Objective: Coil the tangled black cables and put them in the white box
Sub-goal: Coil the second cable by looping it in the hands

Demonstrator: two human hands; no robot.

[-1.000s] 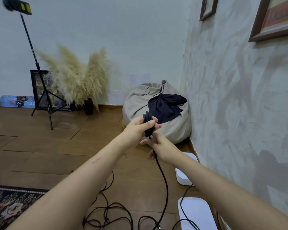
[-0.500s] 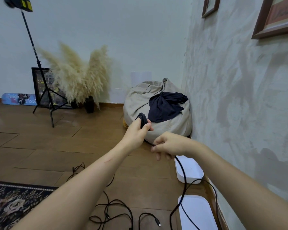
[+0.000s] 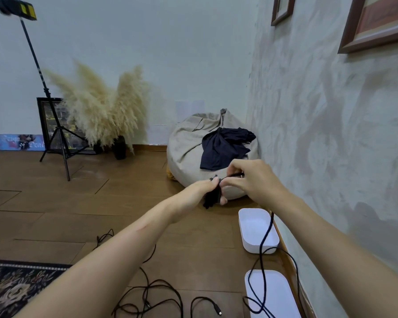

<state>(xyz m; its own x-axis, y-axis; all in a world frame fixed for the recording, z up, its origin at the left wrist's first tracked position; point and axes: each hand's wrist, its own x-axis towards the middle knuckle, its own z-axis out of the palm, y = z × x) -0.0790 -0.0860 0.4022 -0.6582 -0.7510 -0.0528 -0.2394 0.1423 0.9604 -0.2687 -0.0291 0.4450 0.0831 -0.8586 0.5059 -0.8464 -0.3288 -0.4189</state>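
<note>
Coil (image 3: 213, 196) of black cable is in the left hand (image 3: 199, 191), its fingers curled around it, in the air before the beanbag (image 3: 189, 143); the right hand (image 3: 254, 182) is just beside, fingers pinching the strand (image 3: 265, 235) where it meets the coil; from there I see this strand hang down across the open white box (image 3: 260, 248) and loop over a second white piece (image 3: 276, 294); more cables (image 3: 152, 292) lie loose on the floor near the rug (image 3: 14, 292).

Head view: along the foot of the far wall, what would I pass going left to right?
Painted board → light stand's tripod legs → pampas grass → beige beanbag.
</note>
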